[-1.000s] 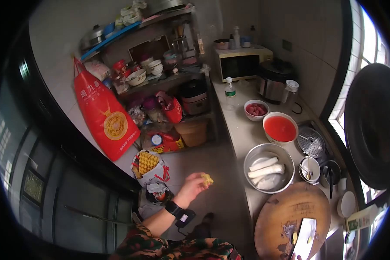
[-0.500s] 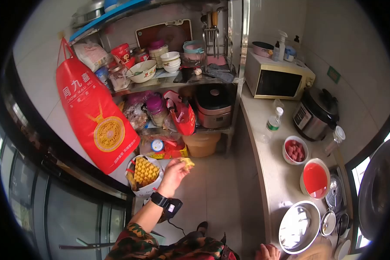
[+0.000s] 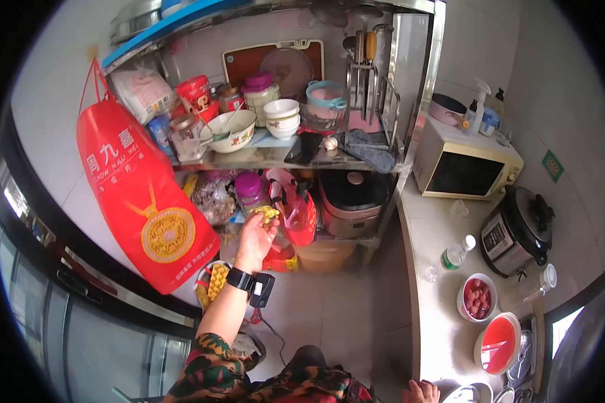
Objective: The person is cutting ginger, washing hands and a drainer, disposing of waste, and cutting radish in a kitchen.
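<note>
My left hand (image 3: 255, 236) is raised toward the lower level of a metal shelf rack (image 3: 376, 161), its fingers closed on a small yellow piece of food (image 3: 268, 213). A black watch sits on that wrist. The hand is in front of a purple-lidded jar (image 3: 251, 191) and a red bag (image 3: 300, 209) on the rack. Below the forearm, a white bag of yellow waffle-like pieces (image 3: 215, 281) stands on the floor. Only the fingertips of my right hand (image 3: 421, 391) show at the bottom edge, resting by the counter; what it holds is hidden.
A large red sack (image 3: 138, 201) hangs at the left. The rack holds bowls (image 3: 232, 129), jars, a rice cooker (image 3: 353, 199). On the counter (image 3: 431, 295) at the right are a microwave (image 3: 465, 168), a pressure cooker (image 3: 517, 232), a water bottle (image 3: 454, 255), a bowl of red pieces (image 3: 478, 297) and a bowl of red liquid (image 3: 498, 344).
My view has swung left from the counter toward the rack. My left hand has risen with the yellow piece from above the floor bag to the rack's lower level.
</note>
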